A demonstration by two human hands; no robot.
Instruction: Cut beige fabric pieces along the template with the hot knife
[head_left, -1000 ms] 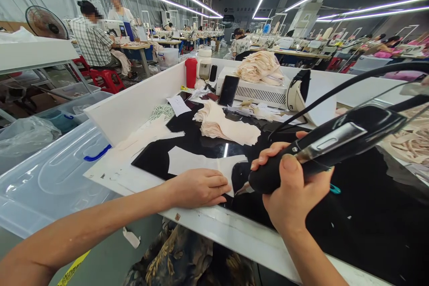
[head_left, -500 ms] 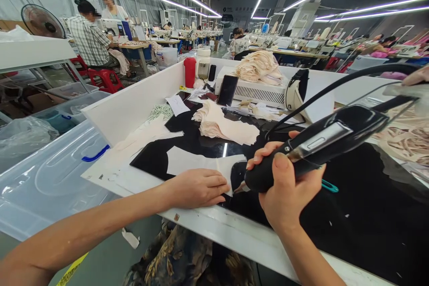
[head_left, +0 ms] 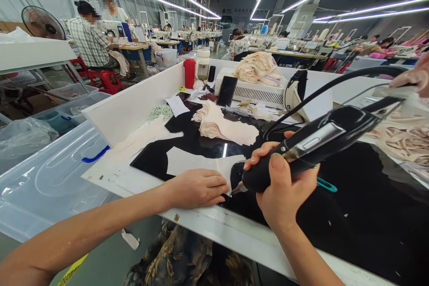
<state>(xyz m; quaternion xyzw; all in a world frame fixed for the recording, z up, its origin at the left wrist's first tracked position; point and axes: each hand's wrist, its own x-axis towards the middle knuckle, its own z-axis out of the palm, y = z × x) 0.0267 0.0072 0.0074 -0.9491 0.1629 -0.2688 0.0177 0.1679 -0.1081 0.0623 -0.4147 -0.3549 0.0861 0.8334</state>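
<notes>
My left hand lies flat, fingers extended, over the near edge of a white, curved fabric piece on the glossy black work surface. With my right hand I grip a black handheld power tool with a silver lever along its top. Its pointed metal tip is at the right end of the fabric piece, just beside my left fingertips. Whether the tip touches the cloth I cannot tell. Beyond it rests a stack of cream fabric pieces.
A black cable arches behind the tool. Right of my hand lies a teal tool. At the back stand a red cup, a phone and a white vented box. Another person's hand shows at the right edge.
My right hand and the tool have shifted slightly left. My left hand and the fabric piece stay in place. The other person's hand at the right edge shows more.
</notes>
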